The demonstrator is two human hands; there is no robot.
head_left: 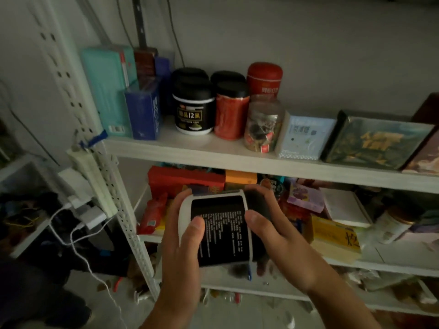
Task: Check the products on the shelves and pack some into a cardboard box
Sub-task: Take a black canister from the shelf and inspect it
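A person's left hand (181, 236) and right hand (275, 233), fingers (196, 227) curled, gripped a black, white-edged cylindrical jar (223, 231) sideways below the white upper shelf (190, 150), where a clear plastic jar (262, 124) near its front edge held wrapped sachets.

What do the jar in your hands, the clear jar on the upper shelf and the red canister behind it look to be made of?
Held jar: probably plastic, with a white body under a smooth black printed label and a dull black lid.
Clear jar: transparent wall showing wrapped sachets inside. It could be plastic or glass; I cannot tell.
Red canister: opaque, with a soft sheen and a rounded lid. Possibly tin, perhaps plastic.
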